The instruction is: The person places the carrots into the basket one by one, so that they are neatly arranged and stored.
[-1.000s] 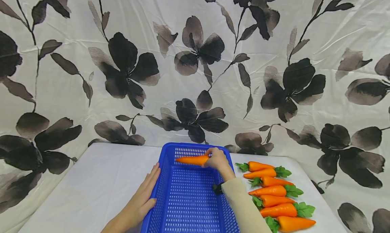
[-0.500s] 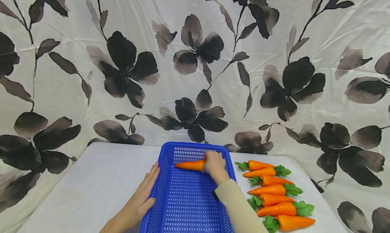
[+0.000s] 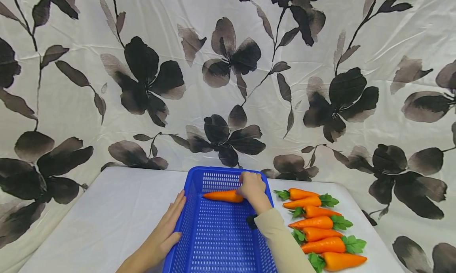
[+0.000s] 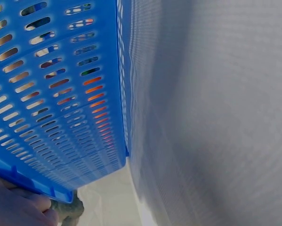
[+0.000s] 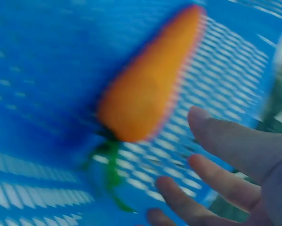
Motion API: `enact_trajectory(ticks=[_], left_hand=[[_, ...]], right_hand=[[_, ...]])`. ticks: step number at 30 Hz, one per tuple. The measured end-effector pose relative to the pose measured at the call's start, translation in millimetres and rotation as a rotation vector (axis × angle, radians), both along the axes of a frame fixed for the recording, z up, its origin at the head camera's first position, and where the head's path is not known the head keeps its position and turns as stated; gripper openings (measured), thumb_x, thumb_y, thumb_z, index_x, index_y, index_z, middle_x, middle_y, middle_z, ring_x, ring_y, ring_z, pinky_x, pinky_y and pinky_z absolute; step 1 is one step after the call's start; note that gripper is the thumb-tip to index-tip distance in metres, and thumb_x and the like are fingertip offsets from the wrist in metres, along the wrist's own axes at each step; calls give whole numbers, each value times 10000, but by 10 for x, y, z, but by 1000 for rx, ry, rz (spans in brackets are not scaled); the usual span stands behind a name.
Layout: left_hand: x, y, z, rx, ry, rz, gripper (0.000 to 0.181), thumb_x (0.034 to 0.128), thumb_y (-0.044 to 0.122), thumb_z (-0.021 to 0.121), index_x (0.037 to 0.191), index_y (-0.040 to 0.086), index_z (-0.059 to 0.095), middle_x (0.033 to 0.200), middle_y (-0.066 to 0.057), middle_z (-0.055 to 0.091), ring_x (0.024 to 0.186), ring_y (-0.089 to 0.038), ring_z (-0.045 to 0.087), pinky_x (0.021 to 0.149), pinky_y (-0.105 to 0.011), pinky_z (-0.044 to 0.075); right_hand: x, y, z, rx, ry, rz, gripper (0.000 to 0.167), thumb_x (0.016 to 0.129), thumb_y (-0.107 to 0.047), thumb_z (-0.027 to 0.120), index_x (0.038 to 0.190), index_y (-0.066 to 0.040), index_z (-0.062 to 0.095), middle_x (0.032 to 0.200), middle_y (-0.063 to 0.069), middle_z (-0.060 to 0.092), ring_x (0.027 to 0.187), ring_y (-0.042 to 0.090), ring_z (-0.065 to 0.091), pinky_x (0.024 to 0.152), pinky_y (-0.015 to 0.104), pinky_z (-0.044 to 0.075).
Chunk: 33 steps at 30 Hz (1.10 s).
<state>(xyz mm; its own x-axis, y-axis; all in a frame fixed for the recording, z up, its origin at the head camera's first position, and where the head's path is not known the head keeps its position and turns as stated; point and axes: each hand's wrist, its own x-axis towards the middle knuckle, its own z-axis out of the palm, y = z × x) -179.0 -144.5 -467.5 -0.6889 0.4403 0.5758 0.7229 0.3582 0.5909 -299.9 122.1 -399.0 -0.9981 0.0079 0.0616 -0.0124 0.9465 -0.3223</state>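
The right hand [image 3: 252, 188] has released the carrot [image 3: 221, 196] — grip spread beside it — so it now lies in the basket [image 3: 224, 241] (left hand [image 3: 165, 227] straight-fingered against its side).

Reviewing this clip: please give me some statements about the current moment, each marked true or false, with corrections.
1. One carrot lies inside the blue slotted basket. True.
2. The left hand touches the basket's left side. True.
3. The right hand grips the carrot in the basket. False: its fingers are open, beside the carrot.
4. Seven more carrots lie right of the basket. True.
5. Those seven all point the same way. False: they alternate.
6. The basket is red. False: blue.
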Motion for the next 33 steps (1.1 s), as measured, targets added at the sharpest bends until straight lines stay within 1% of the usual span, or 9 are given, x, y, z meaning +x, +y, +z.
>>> enact_trajectory(ticks=[4,8,10,13,16,23,26,30,33], left_hand=[[-14,10,-13,2,1,-18,838,771,-55,451,1542,-94,125,1607,-308,59,1525,-229,-24,1171,-204,-61],[-1,14,-10,1,-38,-13,849,774,-53,454,1553,-71,118,1620,-281,46,1525,-232,-29,1171,-207,-66],[3,12,-12,0,-40,2,852,768,-49,455,1554,-68,125,1622,-275,55,1524,-258,-12,1171,-205,-63],[1,2,-17,-2,-31,11,850,765,-47,450,1551,-74,128,1620,-278,60,1525,-254,-8,1172,-205,-61],[-2,-4,-21,-4,-25,7,846,766,-50,445,1549,-80,125,1618,-283,58,1525,-243,-15,1172,-207,-63],[-8,-1,-24,-7,1,8,841,764,-47,455,1543,-89,141,1610,-297,80,1519,-312,24,1177,-213,-51],[-9,2,-22,-3,11,1,838,764,-47,455,1540,-94,143,1606,-305,83,1517,-323,28,1178,-216,-49],[-3,-4,-14,0,0,-5,835,771,-44,451,1543,-90,137,1610,-297,74,1517,-323,21,1174,-207,-53],[5,-5,-7,2,-10,-6,833,776,-43,450,1545,-87,133,1613,-293,68,1516,-328,18,1171,-203,-56]], right_hand=[[34,86,230,-85,4,33,352,720,-249,868,1010,-124,714,1087,119,698,1023,344,632,771,517,524],[110,180,469,-204,16,82,349,767,-238,830,1064,-100,712,968,101,706,887,284,647,752,459,526],[153,231,577,-264,25,99,341,805,-234,799,1100,-90,705,922,91,702,845,262,640,756,443,530],[229,320,717,-338,59,123,337,845,-229,761,1141,-79,698,920,96,706,841,255,640,761,432,541],[306,426,822,-396,126,147,316,863,-228,742,1136,-74,702,923,100,718,844,258,650,764,428,548],[517,748,937,-532,278,198,302,896,-223,719,1159,-73,704,1007,116,724,920,269,678,812,395,556],[613,904,967,-576,345,229,285,913,-200,707,1156,-52,701,1029,127,718,934,254,681,845,312,545],[730,1129,970,-615,442,261,257,926,-169,693,1145,-33,697,1053,119,706,941,154,665,862,180,509],[824,1314,955,-622,509,253,257,935,-152,679,1161,-31,692,1089,102,693,962,68,639,889,150,485]])
